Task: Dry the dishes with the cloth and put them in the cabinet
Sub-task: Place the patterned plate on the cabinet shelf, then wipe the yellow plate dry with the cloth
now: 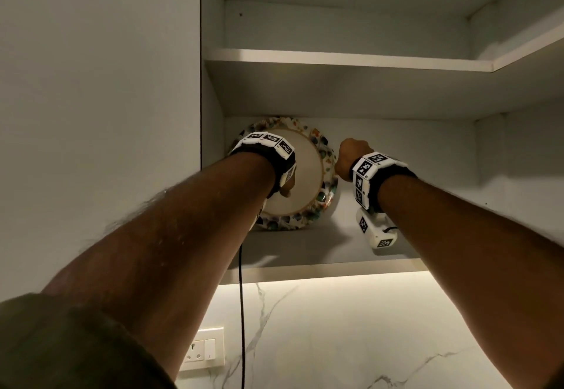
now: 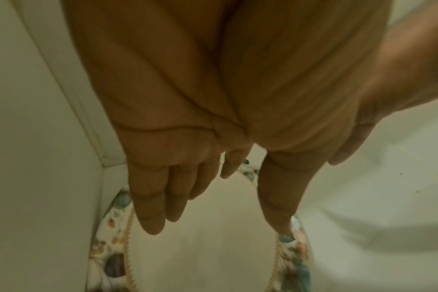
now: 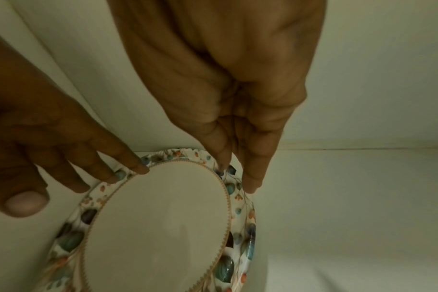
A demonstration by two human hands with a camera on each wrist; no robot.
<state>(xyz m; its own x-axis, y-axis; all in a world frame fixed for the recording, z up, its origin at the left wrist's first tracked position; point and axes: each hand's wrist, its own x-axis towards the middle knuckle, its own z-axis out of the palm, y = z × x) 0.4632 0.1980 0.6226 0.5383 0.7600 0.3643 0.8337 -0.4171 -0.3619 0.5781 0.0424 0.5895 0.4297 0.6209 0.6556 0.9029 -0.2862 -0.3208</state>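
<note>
Where the cabinet's lower shelf meets the left wall, the plate stands on edge, tilted back against the rear panel. The left hand has its fingers straight and slightly spread over the plate's upper rim. The right hand, at the plate's right rim, pinches that edge between thumb and fingertips.
</note>
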